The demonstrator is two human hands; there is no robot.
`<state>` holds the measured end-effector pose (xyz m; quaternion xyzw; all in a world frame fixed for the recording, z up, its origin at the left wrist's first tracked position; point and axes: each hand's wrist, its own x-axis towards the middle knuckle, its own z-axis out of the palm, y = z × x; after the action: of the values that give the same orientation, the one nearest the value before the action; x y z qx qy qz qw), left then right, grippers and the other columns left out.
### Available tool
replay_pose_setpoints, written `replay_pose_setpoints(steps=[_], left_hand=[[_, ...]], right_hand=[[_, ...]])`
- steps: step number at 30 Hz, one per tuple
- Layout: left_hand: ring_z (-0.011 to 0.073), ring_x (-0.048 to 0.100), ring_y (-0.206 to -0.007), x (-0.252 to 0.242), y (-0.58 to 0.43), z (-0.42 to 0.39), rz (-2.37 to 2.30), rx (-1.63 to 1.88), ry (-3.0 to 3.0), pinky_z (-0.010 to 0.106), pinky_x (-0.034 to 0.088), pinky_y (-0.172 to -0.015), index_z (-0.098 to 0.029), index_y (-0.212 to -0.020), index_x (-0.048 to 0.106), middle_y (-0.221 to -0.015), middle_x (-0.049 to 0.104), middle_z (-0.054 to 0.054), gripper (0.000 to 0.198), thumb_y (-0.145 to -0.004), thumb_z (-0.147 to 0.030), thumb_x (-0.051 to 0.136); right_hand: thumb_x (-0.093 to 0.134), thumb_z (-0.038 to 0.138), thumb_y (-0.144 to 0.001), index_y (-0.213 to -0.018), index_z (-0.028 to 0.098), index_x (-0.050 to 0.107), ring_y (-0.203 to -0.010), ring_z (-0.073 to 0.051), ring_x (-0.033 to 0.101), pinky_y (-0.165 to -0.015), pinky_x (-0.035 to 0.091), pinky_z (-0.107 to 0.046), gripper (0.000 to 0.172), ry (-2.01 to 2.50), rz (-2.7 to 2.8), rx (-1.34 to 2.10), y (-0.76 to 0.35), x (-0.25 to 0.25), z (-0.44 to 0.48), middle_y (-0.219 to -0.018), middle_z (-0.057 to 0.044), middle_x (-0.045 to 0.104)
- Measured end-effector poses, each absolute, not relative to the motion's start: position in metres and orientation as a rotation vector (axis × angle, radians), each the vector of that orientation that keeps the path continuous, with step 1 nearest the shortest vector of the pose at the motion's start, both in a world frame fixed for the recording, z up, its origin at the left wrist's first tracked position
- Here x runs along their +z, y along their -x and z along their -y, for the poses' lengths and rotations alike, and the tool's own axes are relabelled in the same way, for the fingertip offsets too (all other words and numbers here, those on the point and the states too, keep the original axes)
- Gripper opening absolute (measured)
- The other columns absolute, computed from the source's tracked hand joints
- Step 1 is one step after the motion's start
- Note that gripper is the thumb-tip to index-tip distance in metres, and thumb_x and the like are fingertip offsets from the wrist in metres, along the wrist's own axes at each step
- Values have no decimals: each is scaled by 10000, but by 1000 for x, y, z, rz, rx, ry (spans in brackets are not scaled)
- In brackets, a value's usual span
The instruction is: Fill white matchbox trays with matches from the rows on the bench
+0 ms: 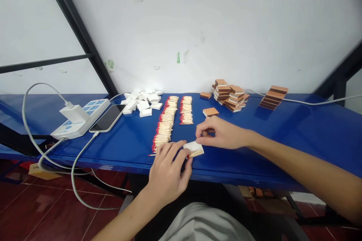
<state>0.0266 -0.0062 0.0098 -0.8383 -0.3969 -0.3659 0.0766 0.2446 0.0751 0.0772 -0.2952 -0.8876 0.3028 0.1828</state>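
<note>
At the near edge of the blue counter (pixel 283 135), the left hand (pixel 169 171) and right hand (pixel 223 134) close their fingers on a white tray (pixel 194 147) holding matches, with the match rows (pixel 166 122) at its eleven o'clock.

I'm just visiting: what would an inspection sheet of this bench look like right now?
Surface: blue table, glossy.
Job's things: white tray holding matches, between the hands; match rows behind; tray pile left; brown sleeves stacked right.
Clutter: phone, power strip.
Hands: left hand grips the tray; right hand curled at its far edge, grip unclear.
Cables: white cables hang off the left edge.
Surroundings: white wall, black frame, red floor.
</note>
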Motion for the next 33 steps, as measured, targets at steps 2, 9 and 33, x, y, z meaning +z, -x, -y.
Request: replay_pose_setpoints(steps=[2,9,33], left_hand=[[247,613,-1005,10,-27,6,1189,-1096,2505,414,468,-885,-196,-1051,627,-1175,666,98,157,-937,-187,521],[248,604,-997,9,-25,5,1118,-1039,2509,404,456,-855,-215,-1095,637,-1216,651,89,195,-943,-188,518],[245,598,-966,3,-27,2,1037,-984,2456,397,404,-834,-175,-1233,598,-1178,670,89,294,-959,-212,500]], right_hand=[[608,315,-877,-772,150,645,-519,-88,375,-512,309,-225,200,891,2437,807,-243,76,-76,-549,63,426],[546,233,-889,-790,158,608,-656,-130,490,-640,357,-255,139,963,2361,240,-240,56,-88,-712,-12,569],[499,338,-975,-1265,233,650,-826,-189,614,-686,382,-279,344,1221,2607,192,-237,50,-95,-977,-63,700]])
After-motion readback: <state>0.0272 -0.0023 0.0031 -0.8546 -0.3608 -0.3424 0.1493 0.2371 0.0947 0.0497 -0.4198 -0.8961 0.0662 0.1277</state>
